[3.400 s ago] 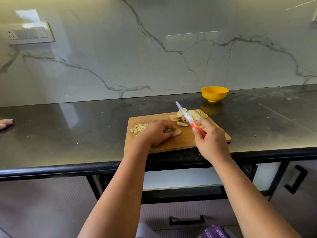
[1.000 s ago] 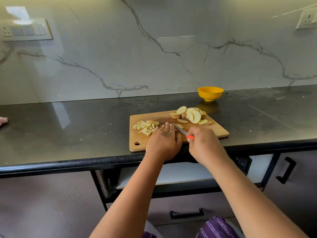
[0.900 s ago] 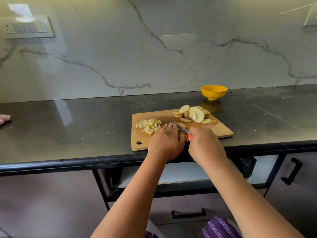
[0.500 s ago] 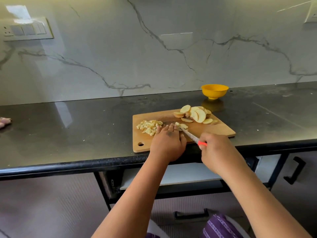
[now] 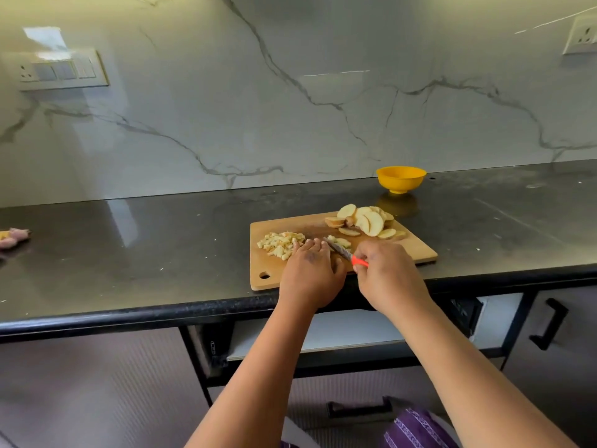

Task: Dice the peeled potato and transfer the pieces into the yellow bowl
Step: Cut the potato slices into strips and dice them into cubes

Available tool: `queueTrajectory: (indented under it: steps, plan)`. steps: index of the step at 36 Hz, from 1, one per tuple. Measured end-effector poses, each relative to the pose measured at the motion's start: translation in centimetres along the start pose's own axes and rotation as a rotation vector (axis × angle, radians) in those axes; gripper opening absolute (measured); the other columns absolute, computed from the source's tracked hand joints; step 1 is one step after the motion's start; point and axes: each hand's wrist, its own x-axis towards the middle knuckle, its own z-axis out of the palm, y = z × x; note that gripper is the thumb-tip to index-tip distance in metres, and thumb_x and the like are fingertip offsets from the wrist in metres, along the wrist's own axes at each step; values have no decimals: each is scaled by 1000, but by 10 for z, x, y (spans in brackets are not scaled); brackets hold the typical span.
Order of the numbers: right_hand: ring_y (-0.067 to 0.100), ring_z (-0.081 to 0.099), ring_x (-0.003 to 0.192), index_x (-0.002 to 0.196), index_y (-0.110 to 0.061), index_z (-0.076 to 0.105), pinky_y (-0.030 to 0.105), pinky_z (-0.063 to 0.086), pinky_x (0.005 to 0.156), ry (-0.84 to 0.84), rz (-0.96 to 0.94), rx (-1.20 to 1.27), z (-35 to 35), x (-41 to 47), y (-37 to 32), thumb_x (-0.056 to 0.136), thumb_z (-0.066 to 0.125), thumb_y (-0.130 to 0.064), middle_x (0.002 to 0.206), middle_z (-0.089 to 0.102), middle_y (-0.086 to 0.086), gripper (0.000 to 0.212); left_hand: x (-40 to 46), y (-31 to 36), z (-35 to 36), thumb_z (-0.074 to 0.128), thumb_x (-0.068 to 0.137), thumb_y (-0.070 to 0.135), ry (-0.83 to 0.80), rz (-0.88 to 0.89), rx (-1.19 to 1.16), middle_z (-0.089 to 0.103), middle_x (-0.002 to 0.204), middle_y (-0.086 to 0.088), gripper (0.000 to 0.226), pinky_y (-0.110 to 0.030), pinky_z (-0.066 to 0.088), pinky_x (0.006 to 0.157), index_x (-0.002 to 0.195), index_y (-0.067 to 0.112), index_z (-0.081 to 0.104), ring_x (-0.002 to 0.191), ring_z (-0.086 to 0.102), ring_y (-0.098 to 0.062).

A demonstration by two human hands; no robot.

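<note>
The yellow bowl (image 5: 401, 178) stands on the dark counter (image 5: 129, 247), behind the cutting board (image 5: 416, 247) and apart from it; what is inside it cannot be seen. On the board, potato slices (image 5: 368, 221) lie at the far side near the bowl, and small potato cubes (image 5: 281, 244) lie at the left part. The left hand (image 5: 310, 273) presses flat on the board beside the cubes, its grip not closed. The right hand (image 5: 387, 273) grips a knife (image 5: 345, 253) with a red handle, its blade over a few cut pieces (image 5: 340, 242).

White marble-veined backsplash (image 5: 290, 101) behind black countertop (image 5: 129, 253). Switch panel (image 5: 61, 71) upper left of backsplash, socket (image 5: 581, 37) upper right. Black-handled cabinets (image 5: 555, 334) below countertop.
</note>
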Motion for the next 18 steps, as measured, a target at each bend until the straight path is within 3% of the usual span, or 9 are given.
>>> queueTrajectory:
  steps: [2,5,9,12,15,18]
  plan:
    - [16,56,76,95,-19,66,31,51,62,-15,13,-49,1,0,-3,92,61,-14,89,62,0,8,0,0,0,29,101,36,12,5,-10,42,153,-12,55,-39,6,122,144,5,45,145,31,-24]
    - [16,50,79,101,-16,62,28,36,61,-27,10,-106,5,1,-15,100,45,-14,102,58,3,17,2,-1,1,31,101,36,26,14,-12,52,143,-10,49,-41,10,122,134,7,53,138,39,-25]
    - [22,61,94,114,-15,62,27,40,68,-41,-32,-135,11,4,-30,102,41,-13,116,59,6,25,2,-3,1,31,103,35,-15,17,13,37,156,-8,52,-44,4,122,148,10,40,148,25,-24]
    - [17,52,79,102,-15,62,23,36,63,-88,-6,-141,3,0,-26,100,42,-10,105,58,4,21,1,-1,-2,27,103,33,-25,-6,2,32,159,-9,54,-44,4,123,151,8,34,149,22,-24]
    - [12,41,65,86,-16,55,21,24,50,-96,8,-178,-9,-14,-15,94,46,-2,87,46,-2,18,0,1,-2,27,102,33,-33,-24,8,31,159,-9,56,-43,3,124,152,9,32,149,22,-23]
    - [15,52,72,93,-19,64,25,43,55,-129,54,-154,-24,-18,-4,89,58,-6,85,51,-3,15,-1,0,0,27,102,34,-23,-22,1,30,159,-10,58,-41,4,123,153,7,31,150,21,-23]
